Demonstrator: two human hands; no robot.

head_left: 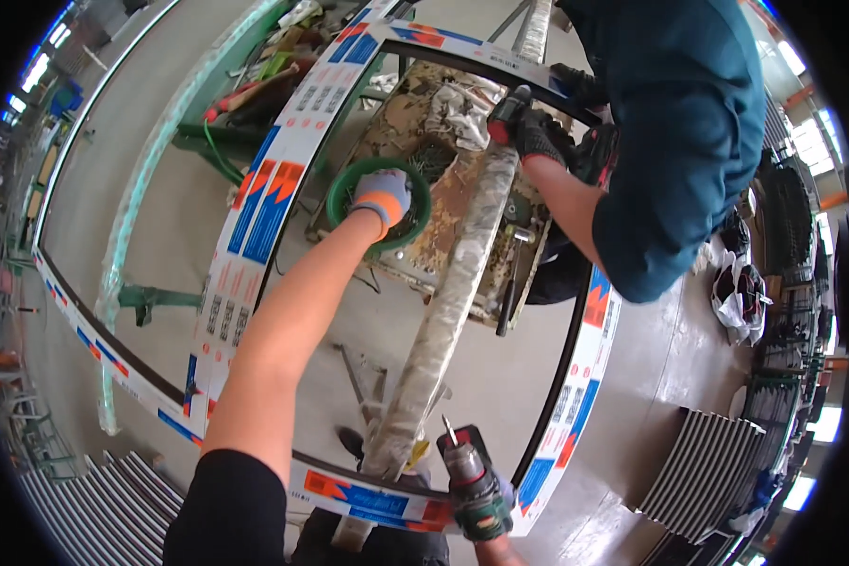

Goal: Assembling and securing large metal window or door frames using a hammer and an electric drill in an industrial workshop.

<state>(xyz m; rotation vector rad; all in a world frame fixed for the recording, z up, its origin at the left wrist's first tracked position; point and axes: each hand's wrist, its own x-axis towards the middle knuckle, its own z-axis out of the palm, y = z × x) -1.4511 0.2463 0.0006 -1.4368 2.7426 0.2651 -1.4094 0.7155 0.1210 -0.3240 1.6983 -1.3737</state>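
My left hand (384,193), in a grey glove with an orange cuff, reaches through the window frame into a green bowl (423,209) of small metal fasteners, probably screws. Its fingertips are hidden down in the bowl. At the lower right my right hand (506,492) is closed around the grip of a green and black cordless drill (472,486); the drill mostly covers this hand. The drill's bit points up and away from me. Beneath lies the large window frame (255,212), wrapped in white, blue and orange printed film.
Across the frame a co-worker in a dark teal shirt (679,141) holds another drill (509,115) at the frame's far side. A film-wrapped bar (467,255) supports the frame. A hammer (513,274) lies on the worn low table (363,141). Slatted stacks (703,472) stand at right.
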